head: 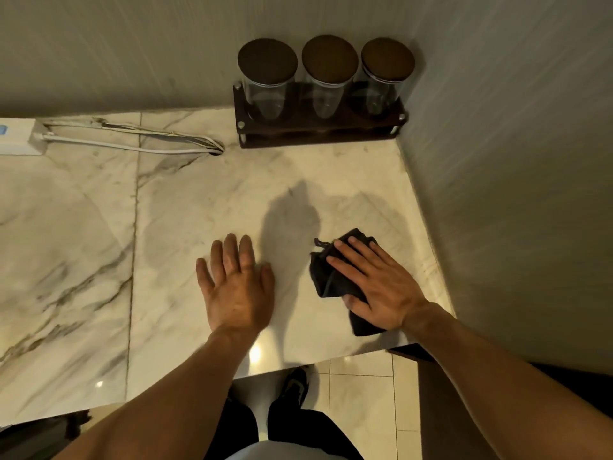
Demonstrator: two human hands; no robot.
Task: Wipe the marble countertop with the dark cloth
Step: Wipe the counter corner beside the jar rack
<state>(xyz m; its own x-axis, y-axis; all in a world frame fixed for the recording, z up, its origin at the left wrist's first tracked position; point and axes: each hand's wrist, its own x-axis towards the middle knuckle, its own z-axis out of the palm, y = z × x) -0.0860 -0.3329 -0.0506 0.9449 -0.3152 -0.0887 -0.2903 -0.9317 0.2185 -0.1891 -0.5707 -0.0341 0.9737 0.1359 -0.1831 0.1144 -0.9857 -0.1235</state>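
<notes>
We press our right hand [374,287] flat, fingers spread, on the dark cloth [326,277], which lies bunched on the marble countertop [185,207] near its front edge and close to the right wall, while our left hand [237,283] rests open and empty on the bare stone beside it. The cloth looks soft, light and limp, so we judge it will fold and creep under the palm. It is best held by broad downward pressure over its middle, not pinched at a corner.
</notes>
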